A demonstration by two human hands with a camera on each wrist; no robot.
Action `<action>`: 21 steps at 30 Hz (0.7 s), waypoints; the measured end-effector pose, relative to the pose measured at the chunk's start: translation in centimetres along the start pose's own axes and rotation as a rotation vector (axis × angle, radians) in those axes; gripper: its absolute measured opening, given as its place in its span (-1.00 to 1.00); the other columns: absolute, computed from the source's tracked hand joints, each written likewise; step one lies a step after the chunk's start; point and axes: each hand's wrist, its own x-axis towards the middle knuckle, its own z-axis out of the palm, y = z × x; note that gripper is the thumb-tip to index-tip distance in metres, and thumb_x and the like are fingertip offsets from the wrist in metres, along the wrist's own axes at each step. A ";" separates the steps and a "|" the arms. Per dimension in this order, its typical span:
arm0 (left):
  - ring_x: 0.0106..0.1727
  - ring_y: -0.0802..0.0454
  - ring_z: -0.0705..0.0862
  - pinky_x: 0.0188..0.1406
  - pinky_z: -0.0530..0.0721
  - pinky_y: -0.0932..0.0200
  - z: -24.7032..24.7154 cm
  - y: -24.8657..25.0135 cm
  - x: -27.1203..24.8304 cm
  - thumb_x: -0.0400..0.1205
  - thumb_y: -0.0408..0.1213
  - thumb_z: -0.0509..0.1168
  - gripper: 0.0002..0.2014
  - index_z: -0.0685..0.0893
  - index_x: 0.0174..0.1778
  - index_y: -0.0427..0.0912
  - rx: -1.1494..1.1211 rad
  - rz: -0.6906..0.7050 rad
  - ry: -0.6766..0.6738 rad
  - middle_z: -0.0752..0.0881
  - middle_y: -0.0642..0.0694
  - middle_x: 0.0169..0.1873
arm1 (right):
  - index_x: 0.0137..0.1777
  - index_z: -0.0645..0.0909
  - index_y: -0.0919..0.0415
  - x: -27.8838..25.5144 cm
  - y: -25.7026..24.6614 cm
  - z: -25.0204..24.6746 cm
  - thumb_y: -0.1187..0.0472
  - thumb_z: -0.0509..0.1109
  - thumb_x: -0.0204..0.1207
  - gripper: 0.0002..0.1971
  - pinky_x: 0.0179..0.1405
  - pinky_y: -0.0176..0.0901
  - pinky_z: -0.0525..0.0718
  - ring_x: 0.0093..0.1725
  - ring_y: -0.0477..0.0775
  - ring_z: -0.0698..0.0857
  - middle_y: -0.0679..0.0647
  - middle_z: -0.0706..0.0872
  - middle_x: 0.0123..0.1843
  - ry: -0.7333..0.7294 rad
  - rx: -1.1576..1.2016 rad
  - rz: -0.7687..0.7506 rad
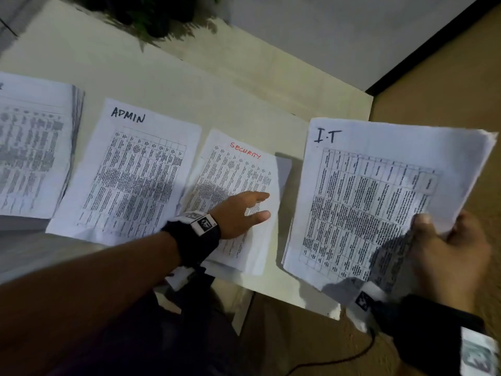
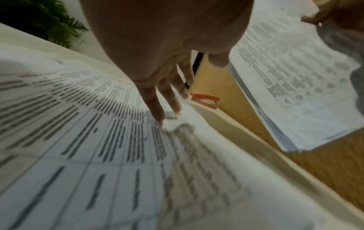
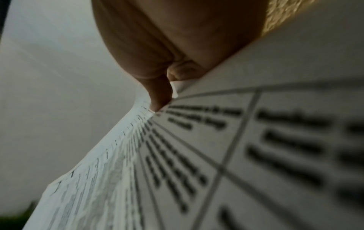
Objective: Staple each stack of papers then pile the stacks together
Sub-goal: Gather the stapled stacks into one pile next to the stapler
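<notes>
Paper stacks lie in a row on a cream table (image 1: 222,85): an unlabelled one (image 1: 32,147) at far left, "ADMIN" (image 1: 127,172), then "SECURITY" (image 1: 238,191). My left hand (image 1: 244,213) rests flat on the SECURITY stack (image 2: 118,155) with straight fingers (image 2: 155,107). My right hand (image 1: 450,251) grips the "I.T" stack (image 1: 379,202) by its lower right corner, thumb on top, lifted off the table's right end. The thumb (image 3: 159,93) presses the I.T sheet (image 3: 236,155) in the right wrist view. An orange stapler (image 2: 205,100) lies on the table just past my left fingertips, hidden in the head view.
A green plant (image 1: 151,14) stands at the table's back edge against the wall. Brown floor (image 1: 447,85) lies to the right, past the table's right edge. A dark cable (image 1: 339,359) runs along the floor near me.
</notes>
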 end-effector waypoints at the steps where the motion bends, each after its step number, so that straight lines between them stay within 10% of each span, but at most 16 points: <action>1: 0.40 0.03 0.55 0.33 0.44 0.24 -0.4 1.0 -0.2 0.65 -0.11 0.24 -0.51 0.37 0.51 -0.11 -0.144 -0.016 -0.017 0.54 -0.10 0.44 | 0.11 0.63 0.08 0.2 -0.3 0.3 0.16 0.39 0.46 -0.77 -0.01 0.09 0.69 -0.08 0.16 0.76 0.13 0.79 -0.03 -0.018 0.046 0.020; 5: 0.16 0.19 0.63 0.07 0.57 0.43 -1.8 3.7 -0.8 0.68 -0.14 0.20 -0.57 0.38 0.48 -0.12 -0.438 -0.003 -0.008 0.63 0.00 0.26 | 0.06 0.63 0.04 0.9 0.2 4.6 0.24 0.35 0.55 -0.87 -0.12 -0.07 0.64 -0.21 0.01 0.70 0.03 0.75 -0.10 -0.178 0.305 0.191; 8: 0.20 -0.02 0.66 0.18 0.62 0.07 -3.5 3.1 -1.4 0.59 -0.09 0.33 -0.54 0.45 0.38 -0.12 -0.322 -0.082 0.287 0.68 -0.07 0.19 | 0.23 0.60 0.12 0.0 1.3 10.5 0.35 0.25 0.66 -0.77 -0.36 -0.35 0.64 -0.32 -0.17 0.68 0.00 0.73 -0.09 -0.363 0.342 0.383; 17: 0.24 -0.18 0.44 0.24 0.47 -0.04 -6.0 -3.5 -3.8 0.58 -0.08 0.27 -0.63 0.58 0.20 -0.24 0.375 -0.370 0.414 0.51 -0.20 0.26 | 0.31 0.59 0.30 -4.3 4.0 20.6 0.21 0.34 0.59 -0.68 0.15 -0.14 0.54 0.20 0.28 0.66 0.28 0.70 0.22 -0.447 -0.115 0.286; 21: 0.38 -0.23 0.42 0.36 0.46 -0.08 -6.3 -3.7 -3.2 0.58 -0.15 0.28 -0.60 0.55 0.28 -0.28 0.302 -0.426 0.398 0.35 -0.20 0.43 | 0.40 0.49 0.31 -4.9 4.7 22.0 0.16 0.46 0.47 -0.49 0.34 0.20 0.57 0.30 0.37 0.59 0.35 0.61 0.28 -0.381 -0.224 0.279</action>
